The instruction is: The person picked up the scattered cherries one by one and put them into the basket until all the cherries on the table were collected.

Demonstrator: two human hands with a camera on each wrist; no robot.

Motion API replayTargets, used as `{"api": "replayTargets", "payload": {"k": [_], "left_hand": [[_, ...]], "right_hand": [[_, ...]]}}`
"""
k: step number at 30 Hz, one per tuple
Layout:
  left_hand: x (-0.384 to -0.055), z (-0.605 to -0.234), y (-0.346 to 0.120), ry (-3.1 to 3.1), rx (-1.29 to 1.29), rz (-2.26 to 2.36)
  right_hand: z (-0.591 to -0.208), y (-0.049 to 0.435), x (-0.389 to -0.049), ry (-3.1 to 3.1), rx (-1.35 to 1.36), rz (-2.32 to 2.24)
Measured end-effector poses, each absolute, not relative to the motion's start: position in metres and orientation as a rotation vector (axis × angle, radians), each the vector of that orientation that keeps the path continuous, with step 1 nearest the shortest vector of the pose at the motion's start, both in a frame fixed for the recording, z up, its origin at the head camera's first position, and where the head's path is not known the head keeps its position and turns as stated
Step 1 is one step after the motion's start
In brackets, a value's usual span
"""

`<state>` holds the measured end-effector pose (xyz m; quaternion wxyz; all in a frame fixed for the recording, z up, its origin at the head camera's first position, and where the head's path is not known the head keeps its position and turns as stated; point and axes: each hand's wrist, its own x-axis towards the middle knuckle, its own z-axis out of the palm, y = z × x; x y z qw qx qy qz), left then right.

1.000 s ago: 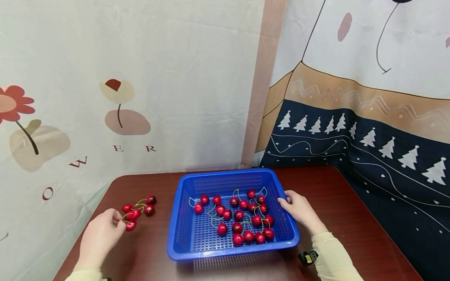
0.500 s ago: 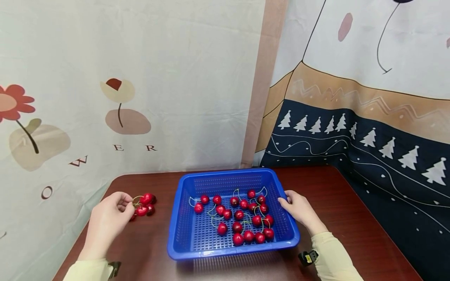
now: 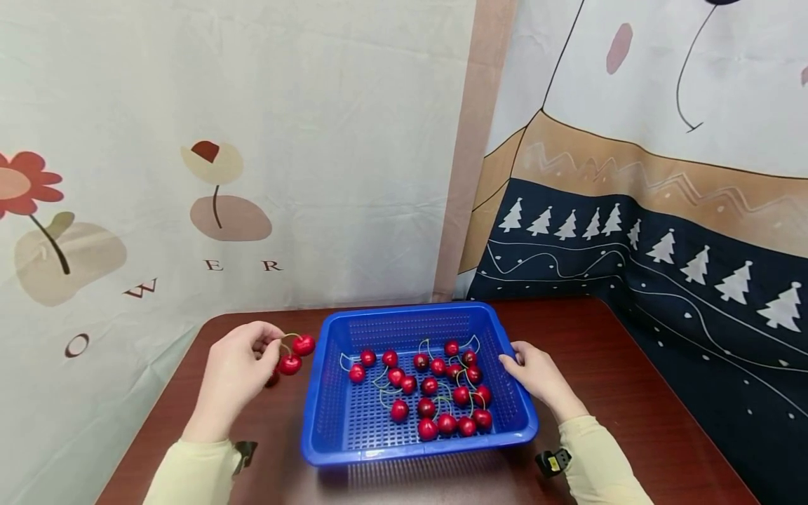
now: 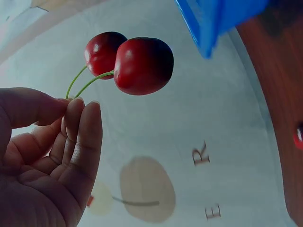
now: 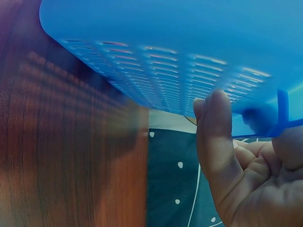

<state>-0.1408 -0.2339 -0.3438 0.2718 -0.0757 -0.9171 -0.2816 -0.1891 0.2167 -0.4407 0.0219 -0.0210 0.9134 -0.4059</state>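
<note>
My left hand [image 3: 236, 372] is left of the blue plastic basket [image 3: 362, 456], pinching two thin green stems between thumb and fingertips. From those stems hang two red cherries [image 3: 297, 354], just outside the basket's left rim. In the left wrist view the cherries [image 4: 144, 66] show dark red and glossy. My right hand [image 3: 543, 379] grips the basket's right rim. The right wrist view has its thumb [image 5: 217, 127] against the slotted outer wall [image 5: 156, 66]. Inside the basket lie several stemmed cherries [image 3: 426, 429], mostly in the middle and right.
Another cherry [image 3: 273, 379] shows partly behind my left hand, on the dark red-brown table [image 3: 631, 421]. A shadow falls on the table below the basket's front edge. Behind the table hang a pale printed cloth [image 3: 353, 175] and a navy tree-patterned one [image 3: 694, 315].
My left hand has lifted the two cherries by their stems from the pile at the left and moved them right, up to the basket's rim. My right hand stays on the rim.
</note>
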Motion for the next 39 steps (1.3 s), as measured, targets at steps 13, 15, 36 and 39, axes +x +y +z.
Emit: {"api": "replayTargets", "payload": {"k": [13, 15, 36, 39], "left_hand": [[-0.157, -0.332, -0.184, -2.563, -0.358, -0.817], [-0.160, -0.331, -0.178, -2.582, -0.393, -0.819], [-0.191, -0.364, -0.125, -2.876, -0.658, -0.747], [-0.192, -0.369, -0.121, -2.923, -0.702, -0.744]], "right_hand": [[-0.437, 0.214, -0.188, 2.818, -0.067, -1.267], [-0.436, 0.214, -0.188, 2.820, -0.070, -1.263], [-0.436, 0.215, -0.187, 2.819, -0.056, -1.258], [-0.436, 0.215, -0.186, 2.815, -0.054, -1.263]]}}
